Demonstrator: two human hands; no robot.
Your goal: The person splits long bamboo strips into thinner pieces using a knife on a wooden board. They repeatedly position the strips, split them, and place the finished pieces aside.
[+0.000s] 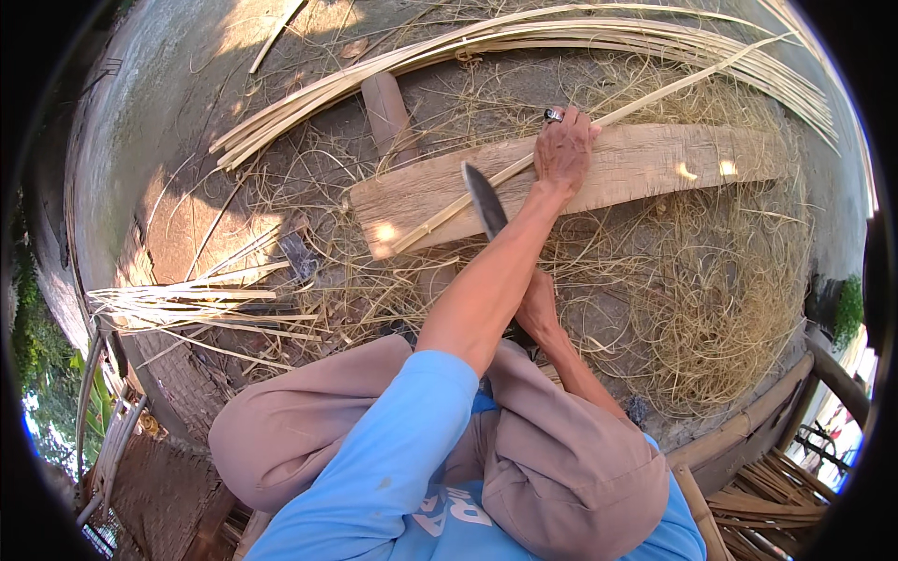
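My left hand [564, 151], with a ring on one finger, is closed around a long pale bamboo strip [645, 103]. The strip runs slantwise across a wooden board [692, 159], its near end resting by the board's left end. Over the board's near edge points the dark blade of a knife [485, 198], tip away from me and just beside the strip. My right hand [537, 307] is curled low behind my left forearm, in line with the blade. That forearm hides the knife's handle and part of my right fingers.
A bundle of long bamboo strips [524, 37] curves along the far side. Shorter strips [187, 304] lie at the left. Thin shavings [711, 327] heap up at the right. A rounded wood piece [387, 112] props the board; a bamboo pole [748, 411] edges the lower right.
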